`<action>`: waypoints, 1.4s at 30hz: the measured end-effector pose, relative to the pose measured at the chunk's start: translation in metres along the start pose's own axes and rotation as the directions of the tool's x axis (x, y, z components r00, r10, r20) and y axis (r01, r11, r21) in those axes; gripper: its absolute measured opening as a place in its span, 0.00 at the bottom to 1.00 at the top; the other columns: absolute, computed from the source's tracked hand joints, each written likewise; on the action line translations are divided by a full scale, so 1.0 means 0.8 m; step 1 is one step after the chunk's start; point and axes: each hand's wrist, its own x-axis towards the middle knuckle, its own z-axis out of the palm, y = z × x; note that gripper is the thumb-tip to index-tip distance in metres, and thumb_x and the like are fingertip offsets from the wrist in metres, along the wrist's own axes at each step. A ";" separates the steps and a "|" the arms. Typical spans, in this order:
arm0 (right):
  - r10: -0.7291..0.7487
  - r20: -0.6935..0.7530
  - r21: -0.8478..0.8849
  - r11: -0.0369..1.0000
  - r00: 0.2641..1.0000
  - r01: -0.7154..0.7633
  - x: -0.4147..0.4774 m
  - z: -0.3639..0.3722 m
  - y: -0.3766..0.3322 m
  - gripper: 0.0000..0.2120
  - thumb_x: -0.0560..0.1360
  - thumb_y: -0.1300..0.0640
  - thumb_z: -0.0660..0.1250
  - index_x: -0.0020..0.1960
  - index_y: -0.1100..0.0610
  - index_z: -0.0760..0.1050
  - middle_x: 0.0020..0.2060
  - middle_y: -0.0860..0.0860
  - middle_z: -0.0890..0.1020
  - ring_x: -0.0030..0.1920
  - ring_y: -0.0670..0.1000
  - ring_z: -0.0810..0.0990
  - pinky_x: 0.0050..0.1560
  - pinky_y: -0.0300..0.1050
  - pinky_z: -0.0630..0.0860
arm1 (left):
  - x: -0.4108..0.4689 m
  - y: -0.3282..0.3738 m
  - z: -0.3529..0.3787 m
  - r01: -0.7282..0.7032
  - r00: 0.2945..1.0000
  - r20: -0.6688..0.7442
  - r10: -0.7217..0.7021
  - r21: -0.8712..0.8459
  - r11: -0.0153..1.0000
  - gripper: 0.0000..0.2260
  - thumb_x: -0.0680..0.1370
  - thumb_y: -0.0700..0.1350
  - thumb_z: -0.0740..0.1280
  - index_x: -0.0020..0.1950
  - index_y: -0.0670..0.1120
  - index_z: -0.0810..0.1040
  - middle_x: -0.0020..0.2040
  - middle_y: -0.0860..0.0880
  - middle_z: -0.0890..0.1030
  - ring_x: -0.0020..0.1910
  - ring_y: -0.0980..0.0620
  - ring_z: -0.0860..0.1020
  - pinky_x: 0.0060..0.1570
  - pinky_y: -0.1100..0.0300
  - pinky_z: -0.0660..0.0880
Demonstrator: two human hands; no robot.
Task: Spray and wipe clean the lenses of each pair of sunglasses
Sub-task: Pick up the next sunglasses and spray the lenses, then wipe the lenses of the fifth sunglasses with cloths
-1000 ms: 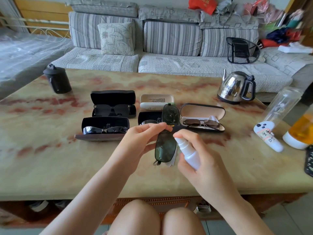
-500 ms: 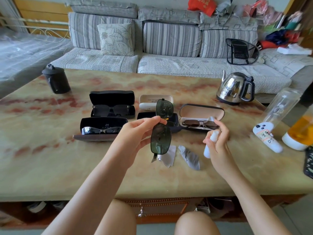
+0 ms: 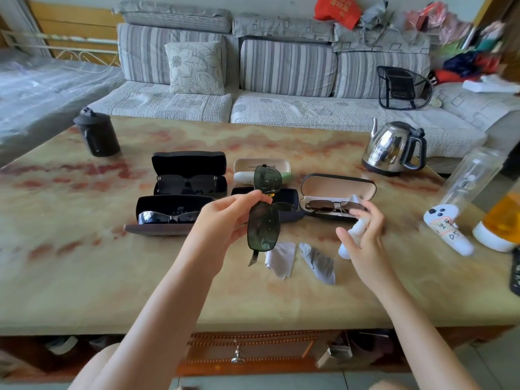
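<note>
Right hand (image 3: 365,237), round spray bottle (image 3: 345,251), lower at marble table (image 3: 84,277); left hand (image 3: 222,223) pinching sunglasses (image 3: 264,226).

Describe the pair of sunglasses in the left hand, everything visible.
The sunglasses have two dark green rectangular lenses in a thin dark metal-looking frame. They are held on end, one lens above the other, above the table. The left hand pinches them at the bridge; nothing else touches them. Small specks dot both lenses.

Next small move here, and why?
Probably set down the spray bottle and take the white cloth. The left hand holds the sunglasses on end, their lenses look speckled with droplets, and the right hand has the bottle low by the table.
</note>
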 end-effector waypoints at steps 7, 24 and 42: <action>-0.287 0.005 -0.251 0.927 0.958 0.280 -0.044 0.008 -0.068 0.10 0.76 0.58 0.67 0.57 0.53 0.75 0.48 0.46 0.80 0.47 0.45 0.77 0.49 0.36 0.73 | 0.004 -0.002 -0.007 0.007 0.999 0.036 -0.007 0.004 1.000 0.10 0.78 0.48 0.66 0.49 0.44 0.85 0.46 0.48 0.86 0.45 0.54 0.83 0.53 0.57 0.78; 0.228 0.041 0.199 0.952 0.973 -0.231 -0.017 0.022 -0.063 0.07 0.74 0.65 0.70 0.44 0.53 0.80 0.36 0.46 0.85 0.37 0.42 0.82 0.39 0.36 0.77 | -0.004 -0.010 -0.013 -0.003 0.999 0.042 0.004 -0.033 0.999 0.09 0.77 0.47 0.67 0.46 0.45 0.85 0.44 0.48 0.85 0.44 0.55 0.82 0.49 0.60 0.76; 0.185 0.542 0.665 0.502 0.820 -0.553 -0.031 0.019 -0.109 0.18 0.59 0.49 0.79 0.47 0.54 0.85 0.44 0.53 0.85 0.42 0.48 0.84 0.40 0.38 0.80 | -0.011 -0.029 0.003 0.029 0.998 0.051 -0.025 -0.082 0.996 0.12 0.75 0.50 0.67 0.50 0.45 0.84 0.48 0.45 0.85 0.53 0.44 0.82 0.59 0.48 0.74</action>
